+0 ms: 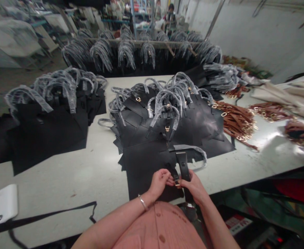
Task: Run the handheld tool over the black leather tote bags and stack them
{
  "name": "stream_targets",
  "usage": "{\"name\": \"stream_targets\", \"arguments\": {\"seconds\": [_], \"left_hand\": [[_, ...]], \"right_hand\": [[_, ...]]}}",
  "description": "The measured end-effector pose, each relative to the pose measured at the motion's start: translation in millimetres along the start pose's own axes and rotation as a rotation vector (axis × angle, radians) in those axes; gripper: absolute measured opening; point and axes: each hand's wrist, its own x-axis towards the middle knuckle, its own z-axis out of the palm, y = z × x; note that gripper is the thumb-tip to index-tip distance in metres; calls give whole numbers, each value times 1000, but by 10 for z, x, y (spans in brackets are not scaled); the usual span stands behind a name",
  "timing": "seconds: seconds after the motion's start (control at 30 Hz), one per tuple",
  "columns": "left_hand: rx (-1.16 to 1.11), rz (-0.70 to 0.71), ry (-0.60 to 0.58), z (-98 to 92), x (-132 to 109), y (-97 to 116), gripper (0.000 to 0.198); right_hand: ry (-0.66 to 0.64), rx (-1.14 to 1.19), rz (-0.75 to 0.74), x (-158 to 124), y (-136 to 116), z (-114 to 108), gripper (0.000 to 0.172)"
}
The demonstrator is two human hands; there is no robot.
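Observation:
A black leather-like bag panel (144, 169) lies at the table's front edge, a plastic-wrapped handle (202, 154) curving off its right side. At the panel's right edge, my left hand (160, 184) is closed, its fingertips pinched at a short black strap (173, 169). This strap ends in a gold buckle (177, 184). My right hand (195, 188) is wrapped round a long black piece (182, 162) with a pale flat top edge; its exact kind is unclear. The right thumb reaches to the buckle. Both hands nearly meet there.
Behind lie stacked black panels (139, 133) with wrapped handles; another pile (50, 131) is at left. Brown straps (237, 121) with gold clasps lie right. A white phone-like object (3, 204) is front left. Another person's hands (301, 129) show at far right.

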Motion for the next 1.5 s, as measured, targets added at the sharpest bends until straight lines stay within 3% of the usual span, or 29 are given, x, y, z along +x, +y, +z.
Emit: {"name": "stream_targets", "arguments": {"seconds": [0.17,0.33,0.43,0.6,0.77,0.83,0.97,1.1,1.2,1.27,1.4,1.5], "left_hand": [[361,183,-80,-26,-82,160,21],[746,407,-121,-53,-58,201,24],[789,449,-132,-53,-22,136,21],[646,352,-42,-69,-38,113,23],[791,470,-251,-107,-49,220,20],[817,467,-260,-106,-14,239,23],[655,361,-132,-105,92,178,23],[191,104,79,-93,117,26,31],[-73,-55,-61,-40,37,-68,42],[-74,-76,-188,-3,-21,-94,42],[23,47,-127,7,-27,-48,29],[82,87,-115,-10,34,44,23]], "right_hand": [[-10,8,10,-2,2,19,33],[-23,9,6,-1,4,30,33],[-26,7,10,4,11,37,33],[-11,9,15,7,15,49,35],[-2,-2,19,5,1,57,33],[-4,-7,15,5,-8,63,32],[-17,-7,11,-1,-19,68,32],[-16,-26,8,0,1,63,30],[-3,-64,-3,29,24,74,31],[4,-94,-15,56,25,80,34],[9,-124,-66,36,-36,-3,60],[-55,-162,-75,-121,-123,-200,84]]}}
